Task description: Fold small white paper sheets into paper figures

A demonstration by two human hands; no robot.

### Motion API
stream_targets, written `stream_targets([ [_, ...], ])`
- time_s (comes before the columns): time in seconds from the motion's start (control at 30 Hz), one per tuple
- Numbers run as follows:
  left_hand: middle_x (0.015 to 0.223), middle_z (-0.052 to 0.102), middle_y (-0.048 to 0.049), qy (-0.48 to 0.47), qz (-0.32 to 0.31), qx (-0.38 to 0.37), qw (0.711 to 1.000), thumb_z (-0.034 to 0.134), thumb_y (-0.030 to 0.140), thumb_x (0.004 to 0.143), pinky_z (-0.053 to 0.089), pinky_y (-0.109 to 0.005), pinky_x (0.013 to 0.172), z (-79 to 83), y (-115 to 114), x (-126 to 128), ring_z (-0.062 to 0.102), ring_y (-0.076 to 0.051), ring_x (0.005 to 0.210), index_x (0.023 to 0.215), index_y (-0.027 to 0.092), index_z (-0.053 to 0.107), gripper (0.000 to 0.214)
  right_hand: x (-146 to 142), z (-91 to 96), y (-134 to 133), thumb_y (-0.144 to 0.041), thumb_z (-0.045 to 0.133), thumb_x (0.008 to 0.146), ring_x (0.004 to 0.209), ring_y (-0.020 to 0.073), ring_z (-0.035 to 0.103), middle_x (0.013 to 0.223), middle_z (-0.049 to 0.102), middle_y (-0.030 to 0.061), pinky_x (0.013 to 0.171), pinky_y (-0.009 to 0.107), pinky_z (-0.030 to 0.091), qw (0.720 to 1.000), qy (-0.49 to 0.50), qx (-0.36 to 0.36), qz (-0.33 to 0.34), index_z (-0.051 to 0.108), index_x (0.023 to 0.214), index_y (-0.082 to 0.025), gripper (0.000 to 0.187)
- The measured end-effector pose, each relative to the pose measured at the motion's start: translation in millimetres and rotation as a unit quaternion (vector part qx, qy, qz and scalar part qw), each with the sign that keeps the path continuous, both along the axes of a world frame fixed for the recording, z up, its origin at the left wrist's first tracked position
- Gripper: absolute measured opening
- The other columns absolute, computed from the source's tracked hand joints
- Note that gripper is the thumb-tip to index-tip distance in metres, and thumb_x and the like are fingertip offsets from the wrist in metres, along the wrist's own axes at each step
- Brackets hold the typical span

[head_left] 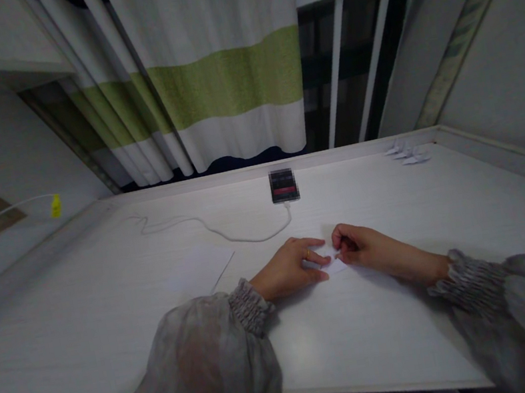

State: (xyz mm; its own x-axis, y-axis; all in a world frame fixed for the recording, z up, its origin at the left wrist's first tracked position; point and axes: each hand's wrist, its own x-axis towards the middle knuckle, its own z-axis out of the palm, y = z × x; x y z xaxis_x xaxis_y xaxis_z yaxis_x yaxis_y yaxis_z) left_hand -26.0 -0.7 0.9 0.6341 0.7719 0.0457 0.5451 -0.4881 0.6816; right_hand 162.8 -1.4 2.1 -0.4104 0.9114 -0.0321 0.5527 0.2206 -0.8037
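My left hand (289,267) lies on the white desk (109,305), fingers pressed down on a small piece of white paper (331,264); a ring shows on one finger. My right hand (360,247) is curled, its fingertips pinching the same paper at its right edge. Both hands meet near the middle of the desk. Most of the paper is hidden beneath the fingers.
A phone (283,185) lies at the back centre, with a white cable (207,228) running left. A white sheet (199,270) lies left of my hands. Small folded paper pieces (407,152) sit at the back right. A striped curtain (221,75) hangs behind.
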Motion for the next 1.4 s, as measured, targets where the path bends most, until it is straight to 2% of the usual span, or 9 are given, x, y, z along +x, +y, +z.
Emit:
stream_targets([
  [0.2, 0.129, 0.047, -0.0088, 0.005, -0.030, -0.014, 0.999, 0.073, 0.030, 0.057, 0.027, -0.037, 0.100, 3.3, 5.4, -3.6, 0.042, -0.023, 0.116, 0.100, 0.019, 0.064, 0.045, 1.9, -2.2, 0.2, -0.016, 0.045, 0.069, 0.058, 0.0110, 0.040, 0.063, 0.043, -0.0033, 0.053, 0.024, 0.033, 0.999, -0.021, 0.038, 0.013, 0.044, 0.073, -0.019, 0.004],
  [0.3, 0.122, 0.053, -0.0066, -0.005, -0.057, -0.063, 0.996, 0.063, 0.028, 0.069, 0.028, -0.035, 0.099, 6.6, 8.0, -4.0, 0.045, -0.020, 0.112, 0.099, 0.019, 0.065, 0.031, 2.5, -1.6, 0.2, -0.024, 0.044, 0.074, 0.058, 0.0115, 0.040, 0.062, 0.042, -0.0028, 0.053, 0.024, 0.033, 0.998, -0.032, 0.042, 0.017, 0.044, 0.072, -0.019, 0.005],
  [0.4, 0.114, 0.059, -0.0062, -0.048, -0.029, -0.064, 0.996, 0.049, 0.026, 0.080, 0.034, -0.031, 0.095, 5.0, 8.3, -0.4, 0.052, -0.015, 0.103, 0.084, 0.016, 0.068, 0.022, 1.0, 1.4, -1.7, -0.029, 0.042, 0.077, 0.059, 0.0123, 0.040, 0.063, 0.043, -0.0020, 0.054, 0.025, 0.033, 0.998, -0.041, 0.039, 0.013, 0.044, 0.072, -0.019, 0.011],
  [0.5, 0.104, 0.063, -0.0062, -0.063, -0.014, -0.052, 0.997, 0.054, 0.026, 0.077, 0.037, -0.029, 0.092, 0.4, 6.2, 4.3, 0.054, -0.015, 0.101, 0.078, 0.016, 0.069, 0.018, -1.0, 4.2, -4.2, -0.029, 0.043, 0.077, 0.061, 0.0125, 0.040, 0.066, 0.043, -0.0014, 0.055, 0.025, 0.034, 0.999, -0.035, 0.023, 0.023, 0.044, 0.075, -0.018, 0.011],
  [0.7, 0.108, 0.061, -0.0057, -0.081, 0.051, -0.054, 0.994, 0.062, 0.022, 0.069, 0.039, -0.032, 0.090, -2.4, 2.1, 6.0, 0.056, -0.017, 0.096, 0.079, 0.017, 0.069, 0.013, 2.6, -1.7, -2.8, -0.026, 0.051, 0.076, 0.065, 0.0128, 0.043, 0.074, 0.044, -0.0004, 0.060, 0.026, 0.038, 0.995, -0.023, 0.041, 0.084, 0.046, 0.077, -0.018, 0.009],
  [0.8, 0.110, 0.061, -0.0067, -0.083, 0.035, -0.047, 0.995, 0.065, 0.018, 0.066, 0.037, -0.031, 0.092, -3.0, 3.8, 3.3, 0.056, -0.016, 0.098, 0.083, 0.016, 0.068, 0.017, 6.0, -5.8, -0.3, -0.022, 0.056, 0.073, 0.077, 0.0150, 0.047, 0.084, 0.045, 0.0024, 0.070, 0.030, 0.040, 0.989, -0.019, 0.066, 0.129, 0.051, 0.076, -0.018, 0.008],
  [0.93, 0.117, 0.057, -0.0069, -0.043, -0.007, -0.024, 0.999, 0.066, 0.017, 0.065, 0.034, -0.033, 0.096, -1.4, 6.8, -1.6, 0.051, -0.017, 0.105, 0.092, 0.018, 0.066, 0.027, 6.6, -5.0, 0.7, -0.018, 0.055, 0.073, 0.087, 0.0171, 0.047, 0.090, 0.044, 0.0042, 0.080, 0.033, 0.039, 0.987, -0.022, 0.055, 0.151, 0.055, 0.075, -0.017, 0.002],
  [1.17, 0.126, 0.050, -0.0061, 0.020, -0.075, -0.007, 0.997, 0.064, 0.019, 0.068, 0.030, -0.034, 0.098, 7.4, 8.0, -5.6, 0.047, -0.020, 0.111, 0.101, 0.020, 0.064, 0.033, 4.1, -0.9, 1.0, -0.022, 0.060, 0.071, 0.089, 0.0187, 0.047, 0.090, 0.042, 0.0044, 0.083, 0.035, 0.038, 0.990, -0.016, 0.020, 0.139, 0.056, 0.068, -0.016, 0.007],
  [1.4, 0.129, 0.046, -0.0052, 0.045, -0.090, 0.012, 0.995, 0.061, 0.023, 0.071, 0.028, -0.038, 0.100, 5.9, 8.8, -7.2, 0.042, -0.021, 0.115, 0.103, 0.022, 0.062, 0.033, 5.6, -5.8, 0.6, -0.021, 0.056, 0.074, 0.085, 0.0173, 0.048, 0.090, 0.044, 0.0041, 0.080, 0.034, 0.039, 0.988, -0.014, 0.053, 0.148, 0.055, 0.070, -0.017, 0.006],
])
